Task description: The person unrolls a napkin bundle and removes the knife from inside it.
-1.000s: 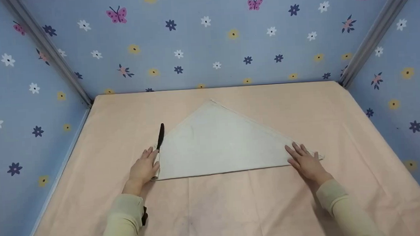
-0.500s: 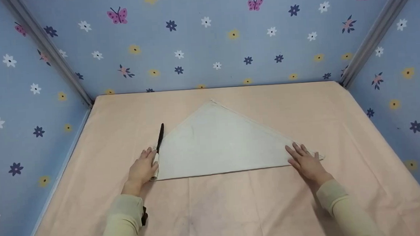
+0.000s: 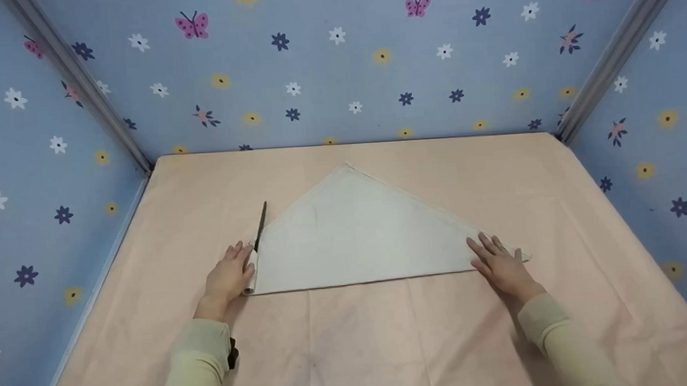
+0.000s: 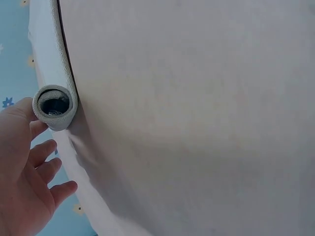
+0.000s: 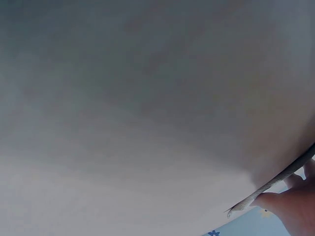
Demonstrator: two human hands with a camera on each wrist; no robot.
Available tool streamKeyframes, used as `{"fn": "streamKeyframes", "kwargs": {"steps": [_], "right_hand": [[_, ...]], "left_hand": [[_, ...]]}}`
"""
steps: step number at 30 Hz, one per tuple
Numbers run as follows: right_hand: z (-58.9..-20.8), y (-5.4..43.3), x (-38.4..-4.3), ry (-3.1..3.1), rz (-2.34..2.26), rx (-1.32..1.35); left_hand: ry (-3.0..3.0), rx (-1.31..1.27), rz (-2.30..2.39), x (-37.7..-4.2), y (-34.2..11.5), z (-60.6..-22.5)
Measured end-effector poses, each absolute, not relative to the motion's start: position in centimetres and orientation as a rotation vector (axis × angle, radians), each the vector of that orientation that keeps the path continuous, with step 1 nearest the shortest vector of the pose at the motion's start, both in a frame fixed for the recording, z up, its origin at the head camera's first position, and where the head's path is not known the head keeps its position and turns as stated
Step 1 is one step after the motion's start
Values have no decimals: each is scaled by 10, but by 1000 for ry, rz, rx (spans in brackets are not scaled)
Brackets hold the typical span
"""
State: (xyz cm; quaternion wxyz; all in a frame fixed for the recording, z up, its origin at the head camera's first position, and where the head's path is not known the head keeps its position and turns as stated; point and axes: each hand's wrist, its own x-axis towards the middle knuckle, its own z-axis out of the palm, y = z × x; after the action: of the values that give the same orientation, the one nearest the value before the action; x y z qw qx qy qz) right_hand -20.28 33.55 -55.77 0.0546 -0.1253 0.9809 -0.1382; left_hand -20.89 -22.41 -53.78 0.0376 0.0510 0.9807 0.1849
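Note:
A whitish cloth napkin (image 3: 346, 234), folded into a wide triangle, lies with its tip pointing away. Its left end is a small roll (image 4: 54, 107), and a slim black knife-like utensil (image 3: 261, 222) sticks out of the roll's far end. In the left wrist view something dark and shiny shows inside the roll. My left hand (image 3: 225, 278) touches the roll from its left side with relaxed fingers; several fingers (image 4: 49, 169) stand clear of it. My right hand (image 3: 500, 267) rests flat on the napkin's right corner, fingers spread; the right wrist view catches only part of that hand.
A peach cloth (image 3: 365, 347) with creases covers the table. Blue panels (image 3: 324, 69) printed with flowers and butterflies stand at the back and both sides, joined by grey posts (image 3: 615, 51).
My left hand and the roll have shifted slightly left, leaving a little more of the napkin flat. The black utensil has turned and looks thinner. My right hand stays where it was.

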Motion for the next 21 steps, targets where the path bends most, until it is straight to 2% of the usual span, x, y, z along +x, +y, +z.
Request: {"fn": "streamKeyframes", "kwargs": {"steps": [21], "right_hand": [[-558, 336, -204, 2983, -410, -372]], "left_hand": [[3002, 67, 512, -204, -242, -543]]}}
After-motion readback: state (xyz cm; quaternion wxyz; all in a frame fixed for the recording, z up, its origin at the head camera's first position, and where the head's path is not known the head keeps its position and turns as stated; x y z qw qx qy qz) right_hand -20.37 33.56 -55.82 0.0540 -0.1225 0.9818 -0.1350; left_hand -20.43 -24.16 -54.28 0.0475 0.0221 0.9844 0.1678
